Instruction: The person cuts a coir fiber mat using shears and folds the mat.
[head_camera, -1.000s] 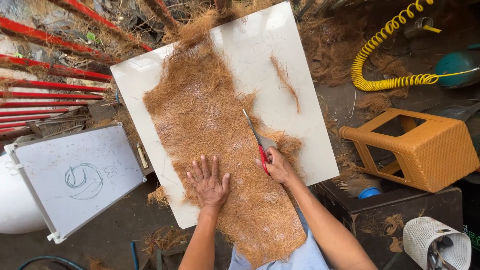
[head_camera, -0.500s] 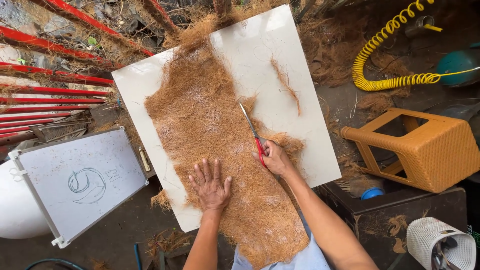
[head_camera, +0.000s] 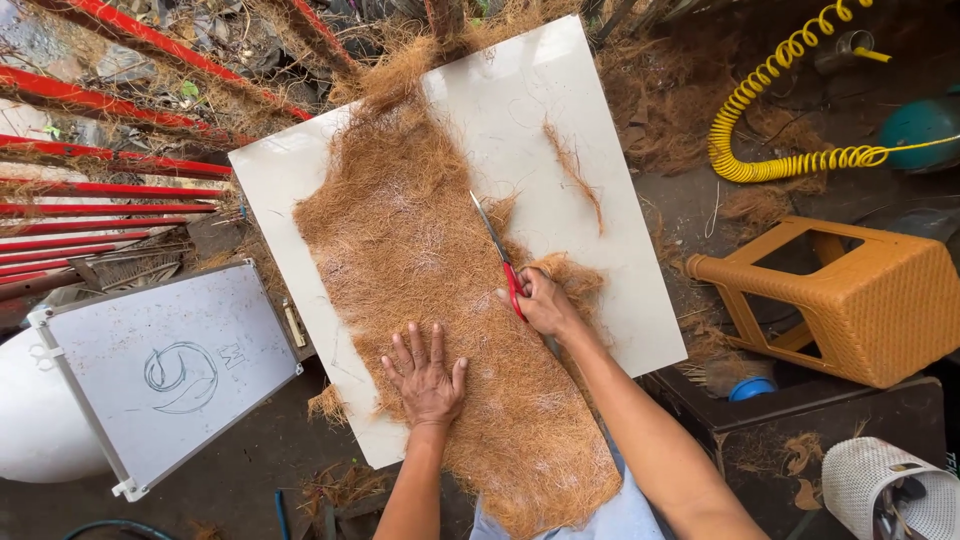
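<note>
A long brown coconut-fibre mat (head_camera: 420, 260) lies on a white board (head_camera: 560, 110). My left hand (head_camera: 425, 372) presses flat on the mat near its lower middle, fingers spread. My right hand (head_camera: 543, 301) grips red-handled scissors (head_camera: 497, 250) at the mat's right edge, blades pointing up and away along that edge. A thin trimmed strip of fibre (head_camera: 575, 172) lies loose on the bare board to the right of the blades. The mat's near end hangs off the board toward my body.
An orange woven stool (head_camera: 850, 300) lies on its side at right. A yellow coiled hose (head_camera: 770, 110) is at top right. A small whiteboard (head_camera: 160, 370) with a sketch leans at left, beside red metal bars (head_camera: 100, 190). Loose fibre litters the ground.
The scissors and my right hand have edged up along the mat's right edge. My left hand has stayed flat on the mat.
</note>
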